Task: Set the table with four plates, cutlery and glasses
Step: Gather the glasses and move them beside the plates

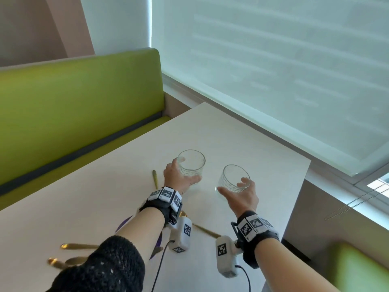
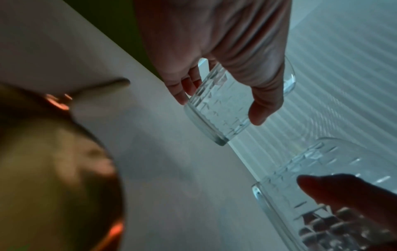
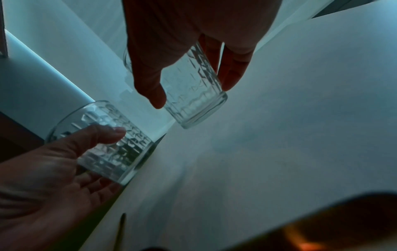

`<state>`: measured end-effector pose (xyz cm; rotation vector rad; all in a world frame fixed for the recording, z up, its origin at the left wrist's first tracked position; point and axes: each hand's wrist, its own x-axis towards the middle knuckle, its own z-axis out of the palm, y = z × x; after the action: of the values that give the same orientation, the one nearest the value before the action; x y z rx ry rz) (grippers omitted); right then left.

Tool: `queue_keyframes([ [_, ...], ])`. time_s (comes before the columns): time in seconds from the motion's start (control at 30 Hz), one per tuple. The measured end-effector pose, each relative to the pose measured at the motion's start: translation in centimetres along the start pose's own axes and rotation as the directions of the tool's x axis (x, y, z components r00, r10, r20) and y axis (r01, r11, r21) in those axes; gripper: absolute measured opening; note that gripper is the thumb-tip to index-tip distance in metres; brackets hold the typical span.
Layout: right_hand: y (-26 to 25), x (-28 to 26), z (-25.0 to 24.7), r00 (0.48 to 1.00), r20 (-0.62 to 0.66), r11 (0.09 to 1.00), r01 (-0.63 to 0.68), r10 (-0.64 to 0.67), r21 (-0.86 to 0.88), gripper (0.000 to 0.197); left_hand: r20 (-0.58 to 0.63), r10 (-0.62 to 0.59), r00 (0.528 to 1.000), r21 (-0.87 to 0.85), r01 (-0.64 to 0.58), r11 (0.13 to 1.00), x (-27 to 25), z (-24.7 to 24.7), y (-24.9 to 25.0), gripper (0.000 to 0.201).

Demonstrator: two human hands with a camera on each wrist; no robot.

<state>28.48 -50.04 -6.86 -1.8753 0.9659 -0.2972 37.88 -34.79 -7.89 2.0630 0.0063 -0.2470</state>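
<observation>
Near the middle of the head view, over the far part of a pale table (image 1: 242,140), each hand carries a short clear tumbler. At centre, the left hand (image 1: 179,179) wraps the left glass (image 1: 191,163) from the side, thumb on the near wall and fingers round the back. Just right of it, the right hand (image 1: 242,194) cups the right glass (image 1: 234,179) the same way, and that glass leans away from upright. Both seem to be off the surface — the wrist views show their bases clear of the table.

These look like thick-bottomed, patterned glasses: rigid, fairly weighty for their size, breakable, and smooth enough to slip. The moulded pattern on the lower wall should give the fingers purchase, so a mid-wall hold well below the rim seems right, with a gentle set-down.

That table looks hard and flat. Gold cutlery (image 1: 80,246) lies scattered at lower left of the frame — some of it blurred. A green bench (image 1: 73,98) fills the left, and a window blind (image 1: 273,60) the upper right.
</observation>
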Motion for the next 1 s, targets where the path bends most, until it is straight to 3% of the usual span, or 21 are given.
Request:
queue_keyframes([
  [0.27, -2.7, -11.6, 0.1, 0.993, 0.055, 0.993, 0.098, -0.102, 0.063, 0.071, -0.081, 0.038, 0.996, 0.014, -0.037, 0.999, -11.9, -10.8, -3.1, 0.078],
  [0.53, -2.0, -28.7, 1.6, 0.958, 0.191, 0.975, 0.193, -0.212, 0.111, 0.072, -0.178, -0.01, 0.984, -0.059, -0.001, 0.998, -28.5, -20.9, -10.6, 0.081],
  [0.7, 0.6, -39.0, 3.9, 0.896, 0.351, 0.962, 0.261, -0.272, 0.079, 0.077, -0.238, -0.099, 0.966, -0.098, 0.077, 0.992, -38.4, -25.6, -16.5, 0.08],
  [0.83, 2.4, -45.1, 6.1, 0.836, 0.47, 0.947, 0.322, -0.283, -0.003, 0.079, -0.322, -0.205, 0.924, -0.154, 0.163, 0.975, -44.2, -28.4, -21.1, 0.079],
  [1.0, 4.7, -51.1, 9.4, 0.712, 0.638, 0.897, 0.437, -0.294, -0.074, 0.08, -0.414, -0.31, 0.856, -0.197, 0.249, 0.948, -49.8, -31.5, -26.2, 0.081],
])
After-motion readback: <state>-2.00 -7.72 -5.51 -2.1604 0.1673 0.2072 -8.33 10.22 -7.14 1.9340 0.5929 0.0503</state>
